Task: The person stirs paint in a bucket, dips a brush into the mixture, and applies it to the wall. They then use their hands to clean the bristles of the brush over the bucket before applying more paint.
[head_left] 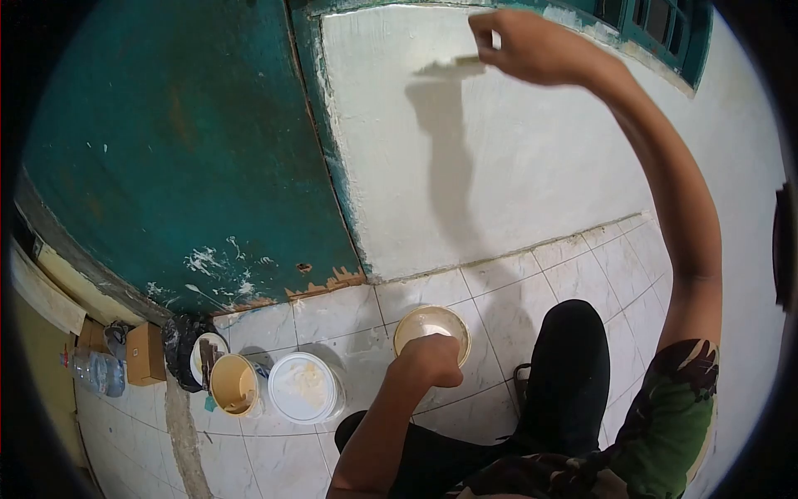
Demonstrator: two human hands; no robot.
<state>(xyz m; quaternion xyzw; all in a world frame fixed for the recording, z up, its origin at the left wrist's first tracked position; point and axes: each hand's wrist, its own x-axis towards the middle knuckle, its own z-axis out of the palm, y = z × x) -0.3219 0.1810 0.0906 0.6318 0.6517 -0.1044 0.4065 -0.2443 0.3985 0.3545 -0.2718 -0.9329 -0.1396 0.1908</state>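
Note:
My right hand (519, 48) is raised at the upper part of the white wall (382, 141), its fingers closed around a thin flat tool (465, 62) with its edge near the wall. The tool's exact kind is hard to make out. Lower down, my left hand (430, 363) is closed at the near rim of a round, cream-coloured bowl (407, 328) with white material inside. The fingers of this hand are partly hidden. A shadow of the right arm and tool falls across the wall.
A green door (183, 150) with white smears stands at the left. On the tiled floor (283, 457) are a white-lidded bucket (291, 409), a yellowish tub (229, 382), a black bag (176, 333), a cardboard box (145, 355) and a clear bottle (98, 373). My knees are below the wall.

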